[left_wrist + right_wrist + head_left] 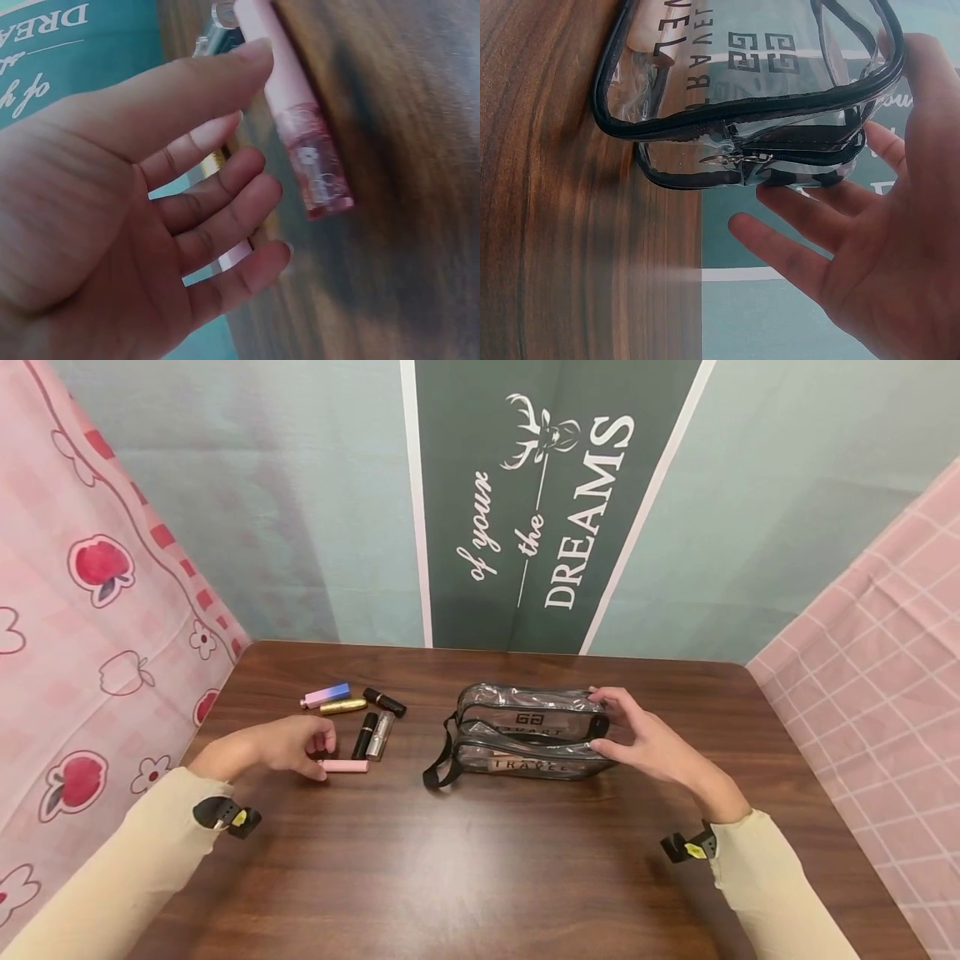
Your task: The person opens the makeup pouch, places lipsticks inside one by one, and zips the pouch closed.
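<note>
My left hand (pixel 288 745) is at a pink lip gloss tube (pixel 345 766) lying on the table. In the left wrist view its thumb overlaps the tube's pink cap, and the other fingers are loosely bent beside it. My right hand (pixel 651 743) is spread at the right end of a clear, black-trimmed travel bag (pixel 536 758), thumb in front and forefinger at the back top edge. The right wrist view has fingertips close to the bag's zipper end (pixel 757 157). Something beige (pixel 656 34) shows through the bag's clear wall.
Behind the pink tube lie a black tube (pixel 365 735), a silvery tube (pixel 380 737), a gold tube (pixel 343 706), a pink-blue tube (pixel 326 695) and another black tube (pixel 385 702). A black strap (pixel 442 768) loops from the bag's left end. Printed curtains surround the table (pixel 450 860).
</note>
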`<state>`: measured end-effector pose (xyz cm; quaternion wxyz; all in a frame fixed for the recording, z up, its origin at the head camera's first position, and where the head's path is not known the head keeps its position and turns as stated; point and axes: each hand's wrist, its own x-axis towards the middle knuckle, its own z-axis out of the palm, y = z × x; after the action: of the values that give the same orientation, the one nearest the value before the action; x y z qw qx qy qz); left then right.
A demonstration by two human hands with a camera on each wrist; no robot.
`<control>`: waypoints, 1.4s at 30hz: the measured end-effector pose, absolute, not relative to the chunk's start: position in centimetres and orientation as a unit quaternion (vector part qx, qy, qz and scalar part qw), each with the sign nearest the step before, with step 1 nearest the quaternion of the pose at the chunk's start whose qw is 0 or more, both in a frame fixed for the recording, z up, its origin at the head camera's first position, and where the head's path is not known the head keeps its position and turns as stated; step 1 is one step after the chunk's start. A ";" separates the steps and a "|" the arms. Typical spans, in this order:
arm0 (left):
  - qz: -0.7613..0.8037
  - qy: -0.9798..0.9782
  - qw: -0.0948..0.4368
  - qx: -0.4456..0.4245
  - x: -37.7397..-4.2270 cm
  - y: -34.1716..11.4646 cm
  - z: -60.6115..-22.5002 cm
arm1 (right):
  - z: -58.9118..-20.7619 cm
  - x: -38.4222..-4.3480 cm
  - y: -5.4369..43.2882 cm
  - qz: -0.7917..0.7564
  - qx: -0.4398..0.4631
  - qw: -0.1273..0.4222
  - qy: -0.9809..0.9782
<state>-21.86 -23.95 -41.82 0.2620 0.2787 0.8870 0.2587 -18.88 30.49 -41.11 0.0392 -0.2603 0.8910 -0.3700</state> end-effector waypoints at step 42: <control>0.271 0.894 0.218 0.283 -21.3 -24.8 -44.2 | -40.9 -19.0 30.4 -0.381 -0.255 0.045 0.888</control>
<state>-21.28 -24.80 -44.17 0.2177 0.2826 0.8940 0.2712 -18.95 30.37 -40.91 0.0454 -0.2549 0.8877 -0.3807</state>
